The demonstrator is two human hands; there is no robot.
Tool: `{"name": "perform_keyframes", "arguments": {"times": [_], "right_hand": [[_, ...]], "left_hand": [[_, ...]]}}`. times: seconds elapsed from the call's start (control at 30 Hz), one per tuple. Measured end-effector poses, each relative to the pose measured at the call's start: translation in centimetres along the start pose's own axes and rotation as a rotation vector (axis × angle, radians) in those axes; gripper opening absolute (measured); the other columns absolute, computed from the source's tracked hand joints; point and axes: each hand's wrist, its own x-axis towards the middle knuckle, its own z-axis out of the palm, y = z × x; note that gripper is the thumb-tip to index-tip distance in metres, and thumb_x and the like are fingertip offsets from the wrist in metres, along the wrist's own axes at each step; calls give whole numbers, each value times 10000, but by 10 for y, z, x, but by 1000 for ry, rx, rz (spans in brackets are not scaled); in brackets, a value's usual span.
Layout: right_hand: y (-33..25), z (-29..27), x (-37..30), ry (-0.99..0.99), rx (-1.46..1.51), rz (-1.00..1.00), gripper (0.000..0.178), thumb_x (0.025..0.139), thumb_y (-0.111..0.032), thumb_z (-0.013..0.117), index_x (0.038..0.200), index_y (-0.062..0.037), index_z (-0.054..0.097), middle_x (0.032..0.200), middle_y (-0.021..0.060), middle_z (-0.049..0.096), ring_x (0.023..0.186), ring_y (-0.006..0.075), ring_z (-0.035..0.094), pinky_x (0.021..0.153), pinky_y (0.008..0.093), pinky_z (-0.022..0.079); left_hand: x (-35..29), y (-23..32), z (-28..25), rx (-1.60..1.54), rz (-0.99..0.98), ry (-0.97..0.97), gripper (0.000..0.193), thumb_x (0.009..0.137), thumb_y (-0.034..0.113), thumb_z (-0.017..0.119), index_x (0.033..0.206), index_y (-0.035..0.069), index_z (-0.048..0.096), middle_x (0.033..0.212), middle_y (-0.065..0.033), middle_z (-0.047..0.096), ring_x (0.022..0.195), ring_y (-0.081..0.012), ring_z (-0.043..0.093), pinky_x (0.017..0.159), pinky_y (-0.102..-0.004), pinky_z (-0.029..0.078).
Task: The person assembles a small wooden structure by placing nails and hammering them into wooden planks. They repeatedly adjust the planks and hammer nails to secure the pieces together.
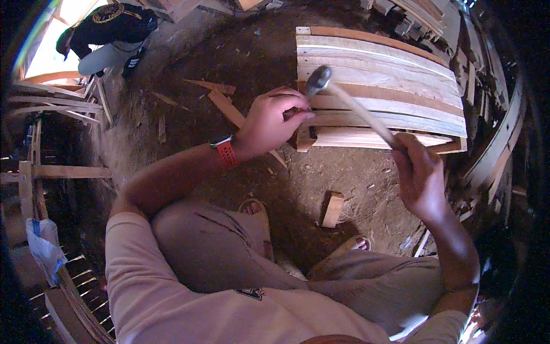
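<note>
My right hand [421,178] is wrapped round the wooden handle of a hammer [362,112]. The hammer's dark metal head is raised just above my left hand [272,120], close to its fingertips. With thumb and fingers pinched together, my left hand rests at the left end of a slatted wooden panel [381,71]; whatever the fingertips hold is too small to make out. Pale and reddish boards lie side by side to form the panel, which sits low on the ground in front of me. A red-strapped watch [224,151] is on my left wrist.
A loose wood block [333,210] lies on the dirt floor between my feet. Thin offcuts [226,108] are scattered left of the panel. Stacked boards [495,152] line the right side. Wooden frames [69,171] stand at left, and another person [109,34] is at the far left.
</note>
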Motion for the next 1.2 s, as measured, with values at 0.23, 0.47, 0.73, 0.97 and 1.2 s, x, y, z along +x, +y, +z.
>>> {"name": "perform_keyframes", "arguments": {"times": [0.23, 0.47, 0.73, 0.97, 1.2], "right_hand": [[2, -4, 1, -79, -80, 3, 194, 935, -34, 648, 1122, 9, 618, 907, 227, 696, 773, 414, 707, 648, 451, 556], [-2, -7, 2, -120, -74, 16, 142, 965, -84, 621, 1082, -3, 617, 850, 223, 669, 751, 420, 678, 653, 432, 538], [3, -4, 1, -158, -91, 31, 186, 958, -46, 614, 1138, 0, 607, 889, 213, 683, 785, 420, 691, 648, 466, 534], [-11, -6, -1, 60, -7, 45, 98, 974, -86, 598, 1043, -18, 610, 843, 214, 657, 746, 435, 660, 641, 473, 520], [-8, -7, 2, 13, -28, 84, 125, 972, -88, 604, 1076, -20, 613, 891, 214, 673, 776, 427, 666, 637, 472, 520]], "left_hand": [[-2, -6, 0, 40, -41, -43, 144, 820, 78, 794, 901, -10, 714, 976, -149, 728, 901, -276, 719, 802, -361, 572], [-3, -7, -1, 78, -73, -82, 153, 813, 88, 803, 889, -10, 713, 963, -143, 728, 896, -287, 717, 810, -370, 570], [-4, -6, 1, 52, -38, -49, 150, 815, 87, 801, 894, -8, 714, 978, -140, 732, 921, -284, 712, 829, -376, 564], [-2, -13, 6, -2, 40, 44, 150, 811, 130, 800, 873, 19, 721, 928, -133, 719, 901, -312, 699, 780, -389, 564], [-8, -15, 6, 24, 41, 24, 159, 799, 74, 799, 894, -8, 702, 957, -149, 716, 928, -299, 706, 836, -387, 560]]}}
